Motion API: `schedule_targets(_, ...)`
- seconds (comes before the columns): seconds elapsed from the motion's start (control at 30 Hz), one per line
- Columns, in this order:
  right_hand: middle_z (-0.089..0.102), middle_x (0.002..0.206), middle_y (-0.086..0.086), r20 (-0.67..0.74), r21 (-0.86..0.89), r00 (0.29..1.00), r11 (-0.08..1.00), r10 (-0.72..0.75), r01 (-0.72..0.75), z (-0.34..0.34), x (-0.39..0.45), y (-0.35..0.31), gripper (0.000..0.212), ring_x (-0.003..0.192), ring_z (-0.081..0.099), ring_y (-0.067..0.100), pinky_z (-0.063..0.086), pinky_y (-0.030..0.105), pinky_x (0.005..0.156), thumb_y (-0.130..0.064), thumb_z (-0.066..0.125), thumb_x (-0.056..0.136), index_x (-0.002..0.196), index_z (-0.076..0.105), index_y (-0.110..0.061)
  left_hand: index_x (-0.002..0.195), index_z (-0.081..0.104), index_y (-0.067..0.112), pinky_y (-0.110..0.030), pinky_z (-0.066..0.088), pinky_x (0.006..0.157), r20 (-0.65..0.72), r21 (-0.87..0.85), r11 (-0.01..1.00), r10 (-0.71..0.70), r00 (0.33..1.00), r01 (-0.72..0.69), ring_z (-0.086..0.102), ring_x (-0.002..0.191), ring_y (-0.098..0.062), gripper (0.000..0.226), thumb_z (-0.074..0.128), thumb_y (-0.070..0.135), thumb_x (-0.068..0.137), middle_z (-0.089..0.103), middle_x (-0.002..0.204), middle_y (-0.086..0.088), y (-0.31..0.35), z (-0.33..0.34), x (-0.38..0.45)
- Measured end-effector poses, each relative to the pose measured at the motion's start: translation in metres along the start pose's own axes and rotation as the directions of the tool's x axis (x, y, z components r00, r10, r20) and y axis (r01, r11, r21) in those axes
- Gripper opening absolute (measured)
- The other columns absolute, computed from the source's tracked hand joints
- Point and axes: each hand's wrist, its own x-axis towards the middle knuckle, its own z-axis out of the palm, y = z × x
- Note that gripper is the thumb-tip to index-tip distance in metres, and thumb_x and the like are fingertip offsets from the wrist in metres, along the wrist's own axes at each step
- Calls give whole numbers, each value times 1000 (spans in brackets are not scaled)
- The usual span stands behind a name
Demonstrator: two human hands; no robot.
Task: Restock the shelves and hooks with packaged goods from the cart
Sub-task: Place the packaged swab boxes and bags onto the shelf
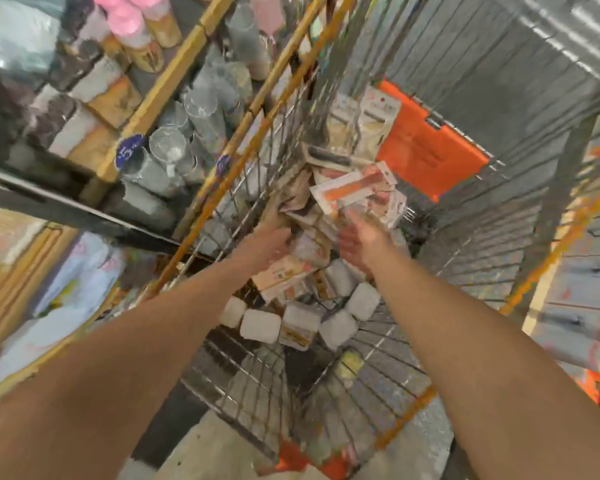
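Reaching into the wire cart [326, 386], both hands meet the heap of carded packets [343, 199] against its left wall; the left hand [269, 245] looks curled on some, while the right hand [362, 242] is too blurred to judge. Better to lift one small bunch straight up: mesh stands close on the left, open basket lies right, and the shelves [160, 84] wait just left.

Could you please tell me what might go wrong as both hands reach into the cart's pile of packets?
The packets lie in a loose, slanted heap, so lifting some could send others sliding. The left hand and right hand are blurred, so either grip may be unsure. Packets could snag on the cart's wire.
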Motion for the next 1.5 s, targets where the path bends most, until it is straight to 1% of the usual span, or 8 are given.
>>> schedule_targets(0.3,62,57,-3,-104,320,994,946,-24,56,48,53,-21,38,50,54,11,42,22,47,-53,63,89,83,61,-15,122,55,24,-32,46,81,28,-193,979,-68,997,72,62,92,-14,33,54,45,97,66,102,1,2,1,37)
schedule_targets(0.53,64,93,-5,-193,-259,969,961,-152,99,6,36,40,19,79,61,7,45,22,61,-36,57,97,97,62,-17,120,57,16,-39,43,95,-1,-152,978,-142,990,140,60,95,-17,36,51,45,98,65,116,-4,-21,-10,44)
schedule_targets(0.7,63,123,15,-185,-473,980,880,-71,-26,-11,40,90,48,113,58,30,46,34,85,-38,64,93,123,62,0,108,61,21,-37,40,96,-10,-38,998,-55,998,55,58,106,-17,20,51,36,99,67,109,1,-46,-5,44)
schedule_targets(0.9,53,139,11,-99,-698,984,715,-145,36,12,80,88,83,128,49,34,42,39,100,-73,59,79,139,49,-16,110,57,25,-37,38,102,69,-46,998,-30,997,33,53,116,-18,18,50,38,99,62,123,-3,-54,10,47)
schedule_targets(1.07,17,161,7,-110,-763,990,645,-86,-29,22,109,99,129,147,14,35,13,55,119,-80,69,57,155,12,-19,92,54,29,-20,41,74,-11,-153,984,-96,995,94,55,97,-10,10,54,23,99,60,98,7,-60,5,47)
schedule_targets(1.23,33,152,7,-67,-824,970,561,-235,79,20,97,113,97,145,20,32,8,56,118,-74,71,64,141,40,-24,122,57,21,-24,37,61,-85,-91,970,-234,969,226,56,94,-9,27,53,35,99,58,97,12,-62,-3,56)
schedule_targets(1.37,40,147,2,-10,-815,928,540,-373,208,17,72,126,78,145,17,28,6,55,118,-71,73,65,126,52,-27,115,54,27,-32,41,85,-7,-173,978,-116,993,113,56,104,-12,23,52,41,98,62,116,5,-72,-6,44)
schedule_targets(1.5,44,144,5,139,-781,902,515,-410,354,10,51,131,92,140,29,29,23,55,114,-82,69,55,125,54,-25,114,58,26,-33,52,76,88,-261,958,-101,991,121,67,103,-24,26,50,44,98,68,114,-5,-56,0,34)
